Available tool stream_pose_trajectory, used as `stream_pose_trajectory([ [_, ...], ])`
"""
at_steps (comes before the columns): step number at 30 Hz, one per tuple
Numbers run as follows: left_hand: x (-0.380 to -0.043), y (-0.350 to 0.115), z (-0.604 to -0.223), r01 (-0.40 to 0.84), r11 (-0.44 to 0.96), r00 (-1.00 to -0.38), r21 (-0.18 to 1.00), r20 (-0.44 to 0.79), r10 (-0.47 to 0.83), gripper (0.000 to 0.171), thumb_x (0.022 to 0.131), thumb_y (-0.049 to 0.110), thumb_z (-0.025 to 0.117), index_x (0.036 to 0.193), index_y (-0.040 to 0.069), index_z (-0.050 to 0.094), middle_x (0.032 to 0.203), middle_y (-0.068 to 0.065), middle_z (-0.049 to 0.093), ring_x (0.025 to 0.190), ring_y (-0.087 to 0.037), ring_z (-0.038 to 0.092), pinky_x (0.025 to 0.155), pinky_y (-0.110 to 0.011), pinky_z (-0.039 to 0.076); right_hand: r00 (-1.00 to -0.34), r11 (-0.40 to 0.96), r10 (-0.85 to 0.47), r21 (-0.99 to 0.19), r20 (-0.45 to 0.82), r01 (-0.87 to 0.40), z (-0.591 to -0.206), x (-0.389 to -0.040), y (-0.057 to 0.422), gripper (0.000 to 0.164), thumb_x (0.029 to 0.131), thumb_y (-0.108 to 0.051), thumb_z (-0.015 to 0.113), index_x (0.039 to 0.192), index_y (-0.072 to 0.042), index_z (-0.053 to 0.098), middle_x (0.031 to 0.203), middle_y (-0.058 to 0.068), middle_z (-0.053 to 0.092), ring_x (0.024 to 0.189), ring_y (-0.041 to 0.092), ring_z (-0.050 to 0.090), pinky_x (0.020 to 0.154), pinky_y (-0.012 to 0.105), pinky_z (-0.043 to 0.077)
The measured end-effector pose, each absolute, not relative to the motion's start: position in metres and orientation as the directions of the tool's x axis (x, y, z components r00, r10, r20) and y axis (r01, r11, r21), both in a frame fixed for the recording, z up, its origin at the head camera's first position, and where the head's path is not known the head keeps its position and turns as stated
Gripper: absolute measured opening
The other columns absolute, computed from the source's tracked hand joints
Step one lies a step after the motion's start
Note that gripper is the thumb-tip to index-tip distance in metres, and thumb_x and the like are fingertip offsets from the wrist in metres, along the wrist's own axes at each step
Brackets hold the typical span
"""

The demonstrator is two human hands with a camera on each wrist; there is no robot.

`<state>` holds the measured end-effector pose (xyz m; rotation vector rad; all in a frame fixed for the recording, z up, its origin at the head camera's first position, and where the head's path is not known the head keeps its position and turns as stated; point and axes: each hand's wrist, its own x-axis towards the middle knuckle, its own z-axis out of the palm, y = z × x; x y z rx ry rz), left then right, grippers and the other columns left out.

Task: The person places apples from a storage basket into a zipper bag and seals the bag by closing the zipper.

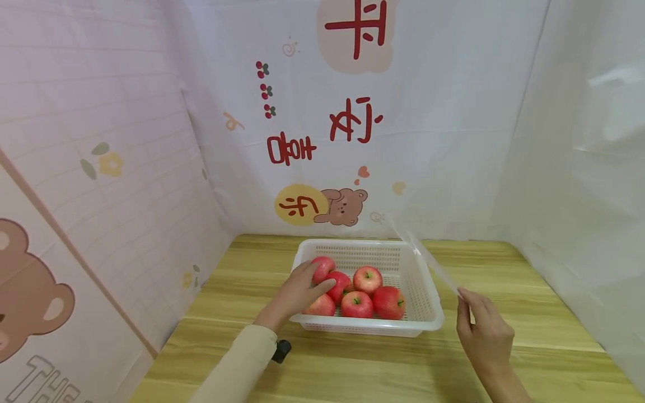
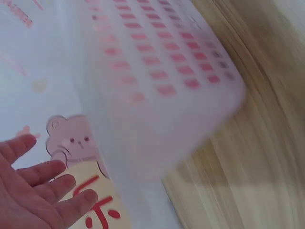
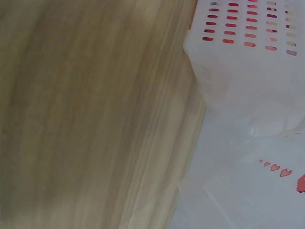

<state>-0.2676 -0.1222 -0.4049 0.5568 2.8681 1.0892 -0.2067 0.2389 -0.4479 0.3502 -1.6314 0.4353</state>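
Observation:
Several red apples (image 1: 357,305) sit in a white perforated plastic basket (image 1: 365,323) in the head view. My left hand (image 1: 297,291) is over the basket's left side, fingertips overlapping the leftmost apples there. In the left wrist view the left fingers (image 2: 50,183) are spread loosely, with nothing between them. To the basket's right, my right hand (image 1: 485,330) pinches the edge of a thin, clear plastic sheet (image 1: 437,267) between thumb and fingers. That sheet slants up and left past the basket's right rim. I cannot tell whether it is a bag or a flat film.
The basket stands on a wood-grain table (image 1: 332,369), near its back edge. White printed cloth (image 1: 443,140) hangs behind the table and along both sides. A dark band-like object (image 1: 282,351) is at the left wrist.

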Motion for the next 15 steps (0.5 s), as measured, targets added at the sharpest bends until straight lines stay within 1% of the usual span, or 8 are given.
stream_pose_trajectory([
  [2, -0.270, -0.113, -0.401, 0.360, 0.645, -0.921, 0.675, 0.149, 0.359, 0.060, 0.097, 0.051, 0.056, 0.137, 0.006, 0.052, 0.141, -0.015, 0.048, 0.131, -0.032, 0.042, 0.107, -0.052, 0.037, -0.110, 0.873, 0.020, -0.071, 0.994, -0.483, -0.450, -0.207, 0.240, 0.038, 0.101, -0.026, 0.053, 0.089, 0.004, 0.072, 0.073, 0.016, 0.068, 0.053, 0.032, 0.063, 0.038, 0.040, 0.043],
  [4, -0.271, -0.103, -0.397, 0.359, 0.610, -0.920, 0.706, 0.160, 0.356, 0.056, 0.100, 0.047, 0.054, 0.136, 0.004, 0.053, 0.139, -0.015, 0.051, 0.130, -0.032, 0.044, 0.108, -0.050, 0.036, -0.114, 0.867, 0.014, -0.069, 0.993, -0.494, -0.451, -0.208, 0.241, 0.038, 0.102, -0.027, 0.052, 0.089, 0.003, 0.072, 0.075, 0.015, 0.069, 0.055, 0.032, 0.064, 0.040, 0.037, 0.044],
  [7, -0.273, -0.088, -0.391, 0.302, 0.568, -0.934, 0.766, 0.118, 0.337, 0.058, 0.101, 0.047, 0.051, 0.140, 0.005, 0.050, 0.141, -0.014, 0.051, 0.132, -0.031, 0.045, 0.109, -0.050, 0.035, -0.129, 0.860, -0.017, -0.051, 0.991, -0.508, -0.454, -0.209, 0.243, 0.038, 0.102, -0.027, 0.053, 0.090, 0.003, 0.072, 0.077, 0.015, 0.070, 0.058, 0.032, 0.066, 0.042, 0.036, 0.047],
  [9, -0.274, -0.079, -0.387, 0.236, 0.531, -0.946, 0.814, 0.068, 0.317, 0.063, 0.101, 0.050, 0.049, 0.149, 0.008, 0.043, 0.148, -0.014, 0.045, 0.137, -0.032, 0.041, 0.112, -0.052, 0.032, -0.131, 0.855, -0.032, -0.041, 0.991, -0.517, -0.455, -0.211, 0.243, 0.039, 0.103, -0.028, 0.052, 0.090, 0.002, 0.073, 0.078, 0.013, 0.070, 0.059, 0.032, 0.066, 0.043, 0.032, 0.048],
  [11, -0.276, -0.070, -0.384, 0.184, 0.491, -0.951, 0.851, 0.029, 0.307, 0.064, 0.101, 0.052, 0.048, 0.150, 0.012, 0.043, 0.149, -0.013, 0.045, 0.137, -0.032, 0.041, 0.111, -0.054, 0.032, -0.133, 0.850, -0.048, -0.029, 0.990, -0.526, -0.456, -0.212, 0.244, 0.038, 0.103, -0.028, 0.052, 0.090, 0.002, 0.073, 0.078, 0.012, 0.070, 0.059, 0.031, 0.066, 0.043, 0.030, 0.048],
  [15, -0.280, -0.055, -0.379, 0.134, 0.439, -0.955, 0.889, -0.002, 0.297, 0.062, 0.100, 0.055, 0.046, 0.148, 0.014, 0.046, 0.147, -0.009, 0.048, 0.136, -0.030, 0.043, 0.111, -0.053, 0.033, -0.139, 0.834, -0.079, -0.011, 0.987, -0.552, -0.457, -0.212, 0.243, 0.038, 0.103, -0.026, 0.051, 0.091, 0.003, 0.073, 0.079, 0.013, 0.070, 0.058, 0.030, 0.066, 0.041, 0.031, 0.048],
])
